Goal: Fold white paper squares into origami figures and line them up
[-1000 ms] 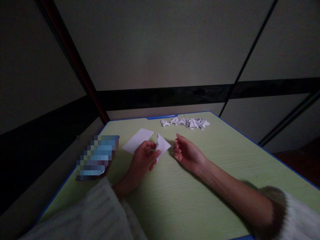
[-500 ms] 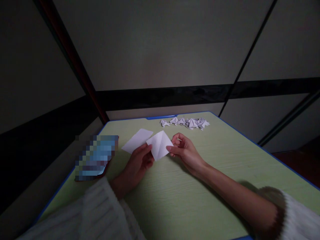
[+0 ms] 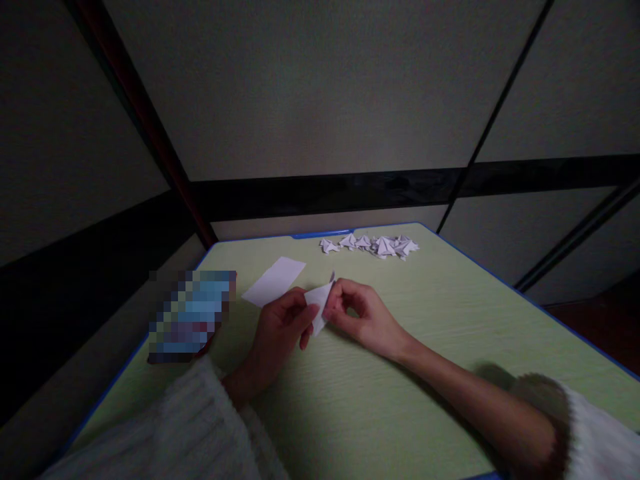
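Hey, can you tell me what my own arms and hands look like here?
Your left hand and right hand are both ungloved. The left sleeve is pale greyish, fuzzy and ribbed, ending near the wrist. The right sleeve, also pale and fuzzy, ends much farther up, leaving most of the visible right forearm bare.

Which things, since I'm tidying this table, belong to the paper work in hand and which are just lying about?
Belongs:
- small white paper, between left hand and right hand
- loose sheet, probably
- folded paper figures, probably

Lying about:
- pixelated flat object, apparently
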`<state>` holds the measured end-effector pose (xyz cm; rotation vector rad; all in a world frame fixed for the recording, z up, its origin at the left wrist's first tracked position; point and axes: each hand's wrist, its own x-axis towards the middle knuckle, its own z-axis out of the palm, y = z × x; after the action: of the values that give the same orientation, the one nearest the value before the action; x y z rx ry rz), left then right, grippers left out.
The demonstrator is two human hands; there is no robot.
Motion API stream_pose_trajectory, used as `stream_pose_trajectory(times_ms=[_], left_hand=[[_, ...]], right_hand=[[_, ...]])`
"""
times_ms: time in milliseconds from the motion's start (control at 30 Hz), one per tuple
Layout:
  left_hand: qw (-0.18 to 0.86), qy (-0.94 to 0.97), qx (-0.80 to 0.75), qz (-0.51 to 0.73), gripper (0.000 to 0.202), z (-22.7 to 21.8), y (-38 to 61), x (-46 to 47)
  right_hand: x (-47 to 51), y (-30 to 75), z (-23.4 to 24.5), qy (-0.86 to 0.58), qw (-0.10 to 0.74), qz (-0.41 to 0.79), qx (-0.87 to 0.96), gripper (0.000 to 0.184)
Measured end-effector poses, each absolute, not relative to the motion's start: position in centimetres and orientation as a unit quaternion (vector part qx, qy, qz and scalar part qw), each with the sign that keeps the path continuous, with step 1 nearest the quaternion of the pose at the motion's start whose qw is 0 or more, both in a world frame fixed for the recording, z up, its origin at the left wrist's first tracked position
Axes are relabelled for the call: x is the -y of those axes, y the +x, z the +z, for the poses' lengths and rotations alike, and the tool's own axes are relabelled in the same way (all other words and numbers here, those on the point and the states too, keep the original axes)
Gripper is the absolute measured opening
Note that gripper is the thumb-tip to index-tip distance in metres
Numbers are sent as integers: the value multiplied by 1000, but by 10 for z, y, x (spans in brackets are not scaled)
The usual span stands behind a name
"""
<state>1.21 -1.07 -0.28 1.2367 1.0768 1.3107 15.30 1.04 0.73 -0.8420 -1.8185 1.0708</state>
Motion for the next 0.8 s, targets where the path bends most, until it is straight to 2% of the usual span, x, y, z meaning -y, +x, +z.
stream_pose_trajectory(times_ms=[100, 200, 467, 800], left_hand=[[540, 514, -407, 527, 16, -4, 13, 13], [587, 522, -370, 497, 19, -5, 11, 13], [613, 529, -346, 474, 31, -7, 8, 13], [629, 544, -305, 464, 22, -5, 8, 15]], right_hand=[[-4, 152, 8, -256, 350, 529, 729, 20], [-1, 152, 6, -227, 321, 575, 718, 31], [0, 150, 3, -226, 343, 609, 679, 38], [1, 153, 5, -199, 335, 614, 686, 34]])
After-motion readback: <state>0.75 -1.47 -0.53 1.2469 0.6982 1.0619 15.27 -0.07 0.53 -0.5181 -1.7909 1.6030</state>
